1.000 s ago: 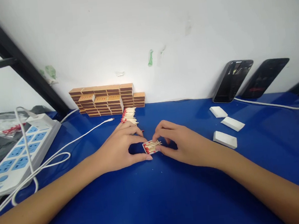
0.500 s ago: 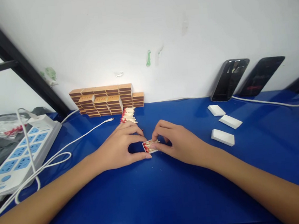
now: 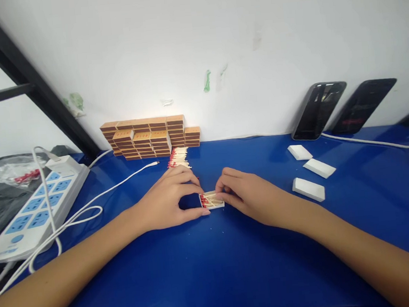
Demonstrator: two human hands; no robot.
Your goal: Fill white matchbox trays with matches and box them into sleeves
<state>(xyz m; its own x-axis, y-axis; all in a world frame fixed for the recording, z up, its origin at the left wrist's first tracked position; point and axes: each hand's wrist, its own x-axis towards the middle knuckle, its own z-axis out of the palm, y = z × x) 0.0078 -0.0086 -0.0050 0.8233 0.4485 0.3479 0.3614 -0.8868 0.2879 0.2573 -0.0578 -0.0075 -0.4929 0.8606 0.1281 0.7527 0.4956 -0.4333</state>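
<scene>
A small white matchbox tray (image 3: 217,207) with red-headed matchsticks (image 3: 209,200) in it lies on the blue table. Thumb and index finger of my left hand (image 3: 174,197) grip the tray's long sides near its left end. At the right end, the pinched fingers of my right hand (image 3: 246,193) are on the bare ends of the matchsticks; their tips partly hide that end of the tray. Behind my left hand is a pile of loose matchsticks (image 3: 179,157), partly covered by the fingers.
Matchboxes (image 3: 145,139) stand stacked against the wall. Several white trays (image 3: 308,189) lie to the right, before two phones (image 3: 319,111) leaning on the wall. A power strip (image 3: 43,207) and white cables (image 3: 90,212) occupy the left side.
My right fingers have moved from over the middle of the matchsticks to the tray's right end, leaving more matchsticks visible. My left hand keeps its grip. The view has shifted slightly.
</scene>
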